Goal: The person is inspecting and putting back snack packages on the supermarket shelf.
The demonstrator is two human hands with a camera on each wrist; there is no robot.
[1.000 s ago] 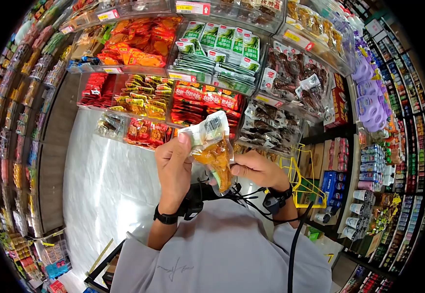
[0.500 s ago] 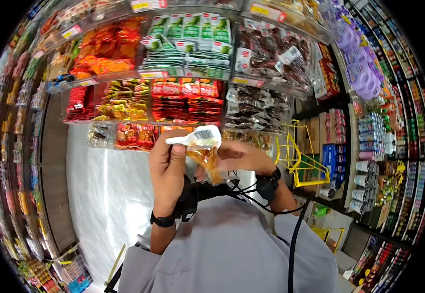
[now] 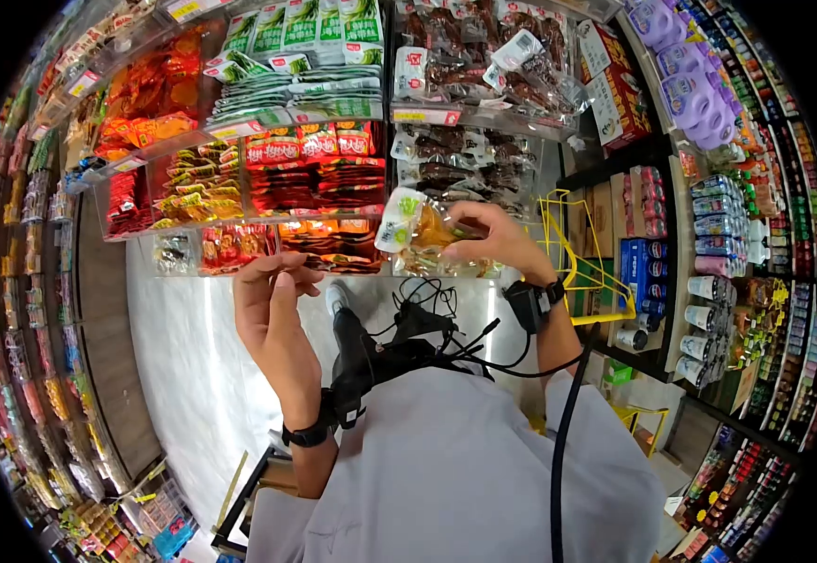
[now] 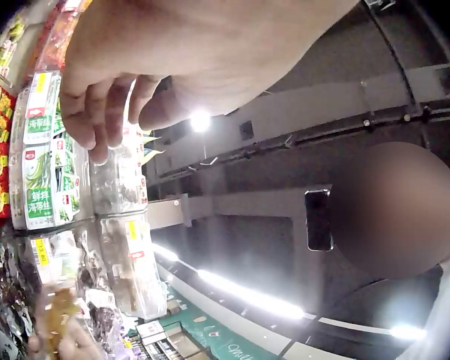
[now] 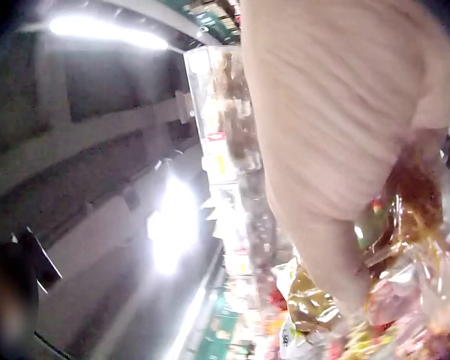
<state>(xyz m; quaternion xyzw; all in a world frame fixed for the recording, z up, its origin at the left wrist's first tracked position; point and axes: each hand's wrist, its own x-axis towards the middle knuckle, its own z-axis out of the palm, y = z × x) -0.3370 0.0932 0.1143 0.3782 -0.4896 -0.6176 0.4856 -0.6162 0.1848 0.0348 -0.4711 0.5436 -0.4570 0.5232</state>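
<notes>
My right hand (image 3: 498, 242) pinches a clear vacuum-packed chicken leg (image 3: 432, 228), amber brown with a white and green label at its left end. The pack is held over a low bin (image 3: 451, 270) of similar shiny packets, overlapping it in the head view. Amber meat of the pack (image 4: 60, 319) also shows low in the left wrist view. My left hand (image 3: 277, 324) holds nothing; its fingers are loosely bent in front of the lower bins. In the left wrist view the left hand (image 4: 142, 67) hangs near green and white snack packets (image 4: 41, 184).
Clear bins of red packets (image 3: 315, 178), green packets (image 3: 305, 84) and dark vacuum-packed meat (image 3: 465, 155) rise in front. A yellow wire rack (image 3: 577, 267) stands at right, beside blue drink packs (image 3: 643, 277). Black cables (image 3: 484, 352) hang before the shirt.
My left hand has let go of the chicken leg pack and drawn left. The right hand has carried it forward, over the low bin. The head view has shifted right and down.
</notes>
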